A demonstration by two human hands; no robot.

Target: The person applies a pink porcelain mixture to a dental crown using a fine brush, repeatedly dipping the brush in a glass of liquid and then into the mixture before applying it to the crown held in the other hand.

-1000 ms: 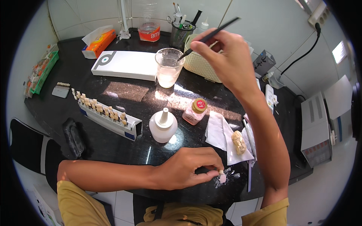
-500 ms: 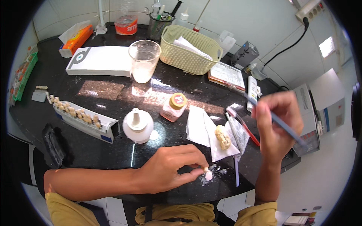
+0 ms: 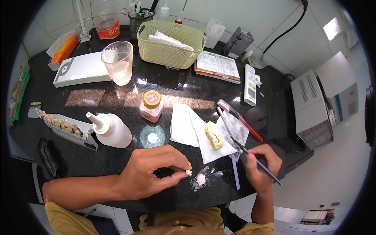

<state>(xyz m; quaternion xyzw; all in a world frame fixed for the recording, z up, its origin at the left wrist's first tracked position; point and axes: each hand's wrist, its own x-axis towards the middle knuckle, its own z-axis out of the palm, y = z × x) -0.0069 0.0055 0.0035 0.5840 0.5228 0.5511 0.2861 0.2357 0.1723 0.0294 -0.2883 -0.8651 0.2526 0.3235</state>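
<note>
From my remote seat I follow the slim dark tool (image 3: 270, 173) first: it sits right of centre in the lower half of the frame, its long axis slanting from upper left to lower right, with the thin end pointing to the upper left and the butt to the lower right. The right hand (image 3: 263, 168) has it pen-fashion, fingers closed around the shaft. I can't tell whether its tip touches the metal instrument (image 3: 224, 117) it overlaps. At lower centre, the left hand (image 3: 150, 172) pinches a small ivory piece (image 3: 188, 172), thumb and forefinger nearly together; its bare end faces right, toward a pink mound (image 3: 201, 179) ringed by whitish smears, just beside it but apart. The piece is too small for me to read its long axis. Under everything I see a glossy black speckled counter (image 3: 172, 201), with a sunlit band across the middle and a round glare near centre. A white bottle (image 3: 114, 132), spout tipped to the upper left, stands left of centre; beyond its right side is a pink jar (image 3: 151, 107) with a gold lid. White tissue (image 3: 184, 127) lies at centre, a yellowish lump (image 3: 214, 136) on it, a red-handled toothbrush (image 3: 250, 129) to the right. Farther back I have a clear cup (image 3: 117, 64) and a pale green basket (image 3: 168, 56) before a white tiled wall (image 3: 250, 15); a grey box-shaped appliance (image 3: 313, 113) fills the right edge.
</note>
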